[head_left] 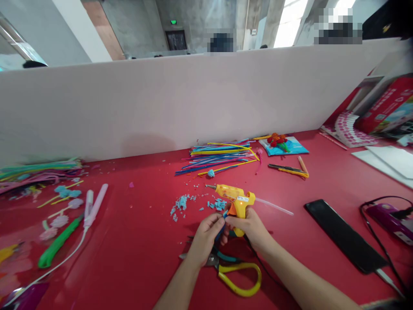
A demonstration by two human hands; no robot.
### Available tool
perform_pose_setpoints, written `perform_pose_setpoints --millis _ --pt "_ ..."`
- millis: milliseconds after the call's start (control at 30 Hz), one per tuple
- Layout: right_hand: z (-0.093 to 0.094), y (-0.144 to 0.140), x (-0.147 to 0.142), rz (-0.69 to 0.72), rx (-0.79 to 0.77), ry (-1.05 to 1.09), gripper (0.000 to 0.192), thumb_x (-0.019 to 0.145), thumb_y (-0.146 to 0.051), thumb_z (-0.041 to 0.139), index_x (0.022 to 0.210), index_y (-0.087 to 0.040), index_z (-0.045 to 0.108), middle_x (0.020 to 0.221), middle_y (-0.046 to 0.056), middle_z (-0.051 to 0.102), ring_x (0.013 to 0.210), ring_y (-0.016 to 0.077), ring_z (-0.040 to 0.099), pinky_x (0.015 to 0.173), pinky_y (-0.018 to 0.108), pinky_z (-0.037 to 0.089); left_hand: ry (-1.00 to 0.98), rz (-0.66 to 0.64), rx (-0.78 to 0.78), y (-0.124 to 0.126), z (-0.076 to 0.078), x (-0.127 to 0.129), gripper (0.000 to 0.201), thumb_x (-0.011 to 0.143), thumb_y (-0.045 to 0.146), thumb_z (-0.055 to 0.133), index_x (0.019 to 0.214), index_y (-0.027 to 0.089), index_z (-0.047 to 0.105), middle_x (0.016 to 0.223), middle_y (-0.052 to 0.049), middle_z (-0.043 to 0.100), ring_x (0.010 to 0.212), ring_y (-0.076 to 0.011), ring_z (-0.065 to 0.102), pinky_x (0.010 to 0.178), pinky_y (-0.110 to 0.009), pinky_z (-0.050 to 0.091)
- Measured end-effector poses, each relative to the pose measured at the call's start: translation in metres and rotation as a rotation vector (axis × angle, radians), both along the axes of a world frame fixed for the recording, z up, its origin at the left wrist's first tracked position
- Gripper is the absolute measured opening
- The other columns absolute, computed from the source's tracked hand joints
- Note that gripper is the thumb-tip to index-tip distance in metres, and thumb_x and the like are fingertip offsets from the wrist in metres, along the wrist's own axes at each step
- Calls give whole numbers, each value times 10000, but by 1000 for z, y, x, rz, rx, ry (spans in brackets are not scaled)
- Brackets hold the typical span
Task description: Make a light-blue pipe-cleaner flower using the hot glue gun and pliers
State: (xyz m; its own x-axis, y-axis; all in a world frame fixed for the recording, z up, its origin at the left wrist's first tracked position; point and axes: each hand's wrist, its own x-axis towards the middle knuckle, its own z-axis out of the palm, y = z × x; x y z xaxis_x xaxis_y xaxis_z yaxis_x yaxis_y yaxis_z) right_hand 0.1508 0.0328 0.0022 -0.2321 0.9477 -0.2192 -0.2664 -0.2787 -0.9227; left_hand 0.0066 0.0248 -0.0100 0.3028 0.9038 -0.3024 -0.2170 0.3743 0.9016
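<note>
Nearest the camera, on the red tabletop point(135, 258), scissors point(237, 275) with yellow handles lie under the wrists, blades mostly covered by the left hand point(206, 237). Left grip: fingers pinched together on a small blue piece point(225, 214), too small to make out. Right hand point(250, 224): grip wrapped tight round the handle of the yellow glue gun point(234, 199), nozzle pointing left, clear glue stick point(274, 206) poking out the back. Orange light glows on the gun body; its white label is unreadable. Black cord runs off from under the right hand.

Just beyond the hands: blue scraps point(182, 204) scattered on the tabletop. Right side: black phone point(345, 234) lying flat, purple device point(392, 217) with black cable, cut off at the frame edge. Left side: green knife point(58, 243), white-pink tool point(93, 209) with cord, small fuzzy flowers point(66, 200), blurry.

Further back: pile of coloured pipe cleaners point(219, 157), a second bundle point(35, 172) far left, yellow-black cutter point(288, 170), red flowers on a blue sheet point(284, 145). Red box point(385, 110) far right, print unreadable. White partition point(161, 103) behind everything.
</note>
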Motion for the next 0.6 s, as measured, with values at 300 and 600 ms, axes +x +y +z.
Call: perform_pose_setpoints --millis 300,600 --pt "-3 4 15 -112 58 -83 218 725 -357 690 817 -161 660 519 -20 572 464 111 473 487 244 373 -59 99 -32 6 -1 -7 263 753 383 704 763 141 599 534 46 509 439 -49 411 441 -176 304" --pt "-4 1 47 -39 90 -123 296 723 -457 705 797 -171 677 729 37 640 585 134 528 595 285 438 -73 208 14 18 -2 -20 245 761 369 692 753 132 630 565 38 511 481 -55 403 478 -185 307"
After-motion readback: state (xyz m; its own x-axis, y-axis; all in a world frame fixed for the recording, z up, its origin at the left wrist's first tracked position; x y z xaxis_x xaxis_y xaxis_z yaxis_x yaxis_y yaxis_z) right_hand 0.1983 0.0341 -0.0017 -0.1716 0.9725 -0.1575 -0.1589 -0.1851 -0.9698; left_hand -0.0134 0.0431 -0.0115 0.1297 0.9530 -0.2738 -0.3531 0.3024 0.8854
